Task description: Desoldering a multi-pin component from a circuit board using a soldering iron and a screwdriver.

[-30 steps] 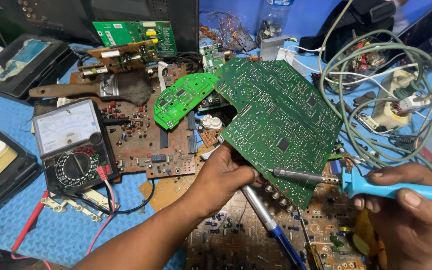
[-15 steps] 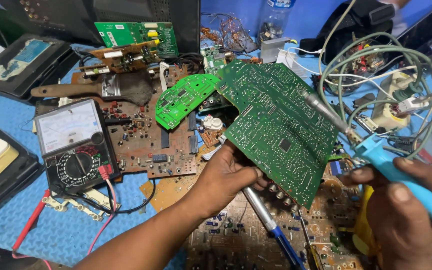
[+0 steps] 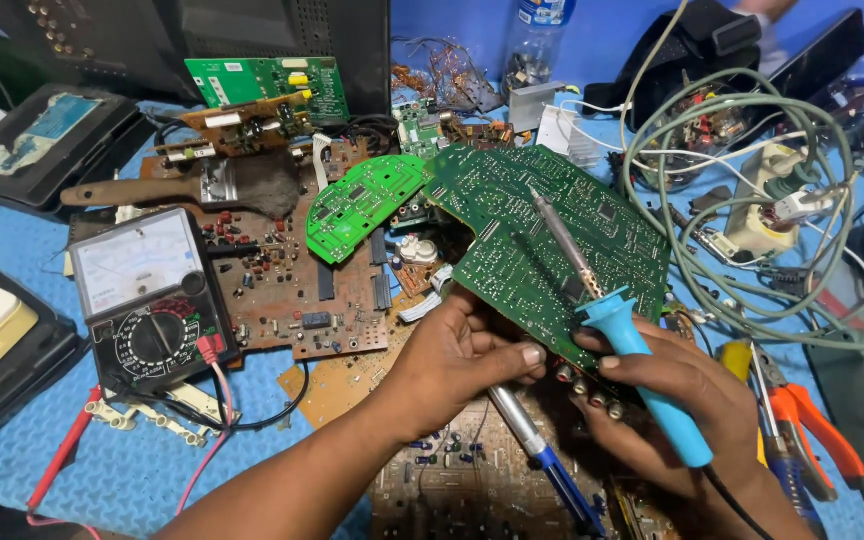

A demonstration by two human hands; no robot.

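Both grips are closed on something: the left hand [image 3: 462, 350] pinches the lower edge of a large dark green circuit board [image 3: 542, 240], thumb over its front face, and holds it tilted up just right of the middle of the frame, while the right hand [image 3: 672, 390] wraps around the light blue handle of a soldering iron [image 3: 617, 330]. That iron's metal shaft slants up and to the left across the face of the board, and its tip lies close to or on the board near its centre; whether it actually touches cannot be told. Below the hands, a second blue-and-silver pen-shaped tool [image 3: 537, 455] lies on a brown circuit board [image 3: 452, 480] at the bottom centre. Left of the held board, a smaller bright green curved board [image 3: 357, 205] rests on a reddish-brown board [image 3: 292, 280] studded with parts. An analogue multimeter [image 3: 147, 300] with a black dial sits at centre left, its red and black leads trailing down over the blue desk [image 3: 102, 470]. Above it lies a brush [image 3: 192, 185] with a wooden handle and dark bristles, and beyond that another green board [image 3: 267, 85] leans in the upper left. A tangle of grey-green cable [image 3: 742, 200] loops over the upper right of the frame, and pliers with orange handles [image 3: 812, 420] lie at the lower right, just beside the right hand.
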